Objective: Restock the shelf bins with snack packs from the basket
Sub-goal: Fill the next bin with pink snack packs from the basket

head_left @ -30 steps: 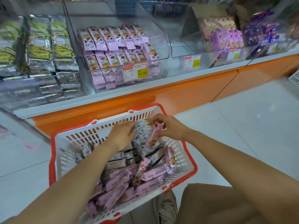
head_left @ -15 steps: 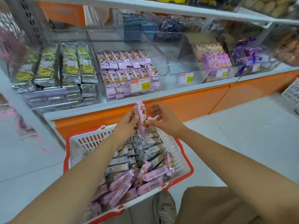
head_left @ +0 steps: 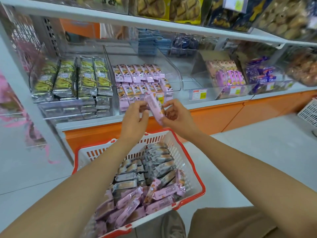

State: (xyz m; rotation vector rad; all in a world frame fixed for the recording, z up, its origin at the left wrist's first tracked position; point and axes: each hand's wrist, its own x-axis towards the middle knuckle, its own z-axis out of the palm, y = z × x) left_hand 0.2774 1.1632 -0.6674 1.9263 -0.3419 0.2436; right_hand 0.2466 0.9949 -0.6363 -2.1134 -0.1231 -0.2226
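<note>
A pink snack pack (head_left: 154, 107) is held between both hands in front of the clear shelf bin (head_left: 173, 73) that holds rows of matching pink packs (head_left: 137, 74). My left hand (head_left: 133, 120) pinches the pack's upper left end. My right hand (head_left: 176, 115) pinches its lower right end. Below my forearms sits the red-and-white basket (head_left: 190, 169) on the floor, filled with several pink packs (head_left: 159, 193) and grey packs (head_left: 154, 162).
A bin of green-and-silver packs (head_left: 72, 79) stands left of the pink bin. An almost bare clear bin (head_left: 197, 86) and bins of purple snacks (head_left: 229, 76) lie to the right. An upper shelf (head_left: 154, 24) overhangs. A white crate (head_left: 308, 112) sits far right. My shoe (head_left: 173, 224) is beside the basket.
Both hands rose from the basket with one pink pack and carried it up toward the pink bin. The view tilted upward, showing more of the shelves.
</note>
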